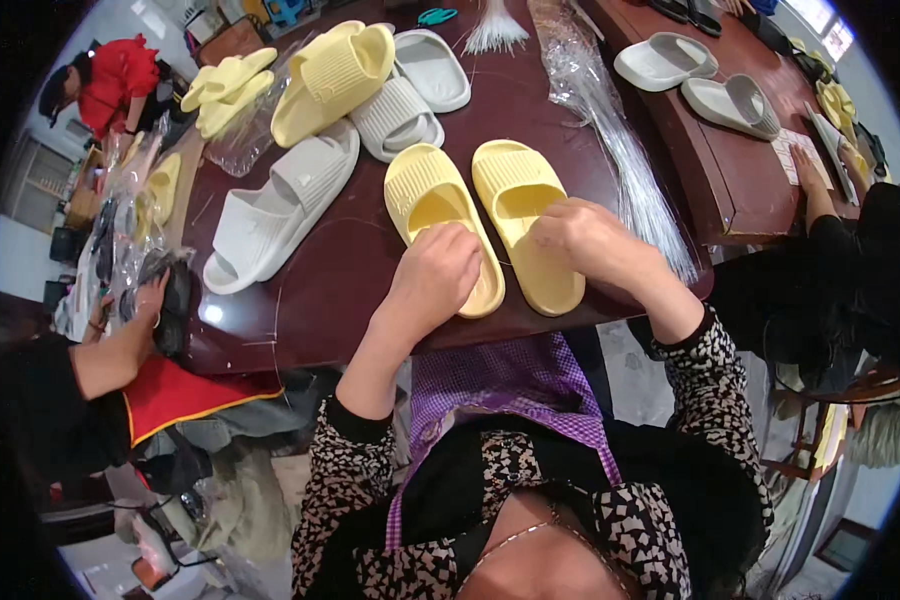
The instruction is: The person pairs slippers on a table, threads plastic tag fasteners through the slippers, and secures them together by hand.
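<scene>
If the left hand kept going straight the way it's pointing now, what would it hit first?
The left hand already rests on the left yellow slipper, pointing up its footbed. Going on, it would likely meet that slipper's ribbed strap first, then the white slippers beyond, though depth is unclear.

At centre frame, a pair of yellow slippers (485, 220) lay side by side, toes toward the lower edge, on the dark brown table (340, 280). The left hand (438, 268) rested, fingers curled, on the heel of the left slipper; the right hand (585, 240) rested on the inner edge of the right one. Whether either hand pinched anything could not be determined. Grey slippers (300, 195) and further yellow slippers (330, 75) lay in the upper left. A bundle of clear plastic strips (630, 170) ran down the right of centre. Another person's hand (148, 300) held a dark object at the left edge.
</scene>
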### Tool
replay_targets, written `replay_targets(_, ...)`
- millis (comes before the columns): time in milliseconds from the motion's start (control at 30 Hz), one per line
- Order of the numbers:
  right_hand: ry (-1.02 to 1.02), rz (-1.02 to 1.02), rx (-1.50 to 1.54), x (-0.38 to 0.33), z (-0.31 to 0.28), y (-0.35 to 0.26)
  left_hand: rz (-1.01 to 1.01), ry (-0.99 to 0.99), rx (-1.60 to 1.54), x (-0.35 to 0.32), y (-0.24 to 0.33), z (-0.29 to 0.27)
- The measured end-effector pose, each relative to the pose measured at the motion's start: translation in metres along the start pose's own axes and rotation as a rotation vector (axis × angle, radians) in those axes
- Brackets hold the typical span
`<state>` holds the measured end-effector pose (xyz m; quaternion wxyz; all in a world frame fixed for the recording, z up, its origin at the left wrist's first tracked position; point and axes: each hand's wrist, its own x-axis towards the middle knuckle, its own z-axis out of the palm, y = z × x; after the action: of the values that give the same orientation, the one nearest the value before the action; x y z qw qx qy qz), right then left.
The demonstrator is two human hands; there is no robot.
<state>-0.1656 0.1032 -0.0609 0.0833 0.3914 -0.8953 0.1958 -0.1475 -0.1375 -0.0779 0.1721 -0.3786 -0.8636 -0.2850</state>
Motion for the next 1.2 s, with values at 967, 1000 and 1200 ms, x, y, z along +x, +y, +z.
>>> replay_targets(967,0.035,0.397,0.746,0.150,0.022,0.059,0.030,0.153,0.138,0.002,0.010,0.011)
replay_targets(1000,-0.006,0.442,0.767,0.154,0.023,0.052,0.023,0.146,0.132,0.002,0.013,0.010)
replay_targets(1200,0.017,0.419,0.956,0.162,0.023,0.039,0.020,0.141,0.094,0.007,0.020,0.007)
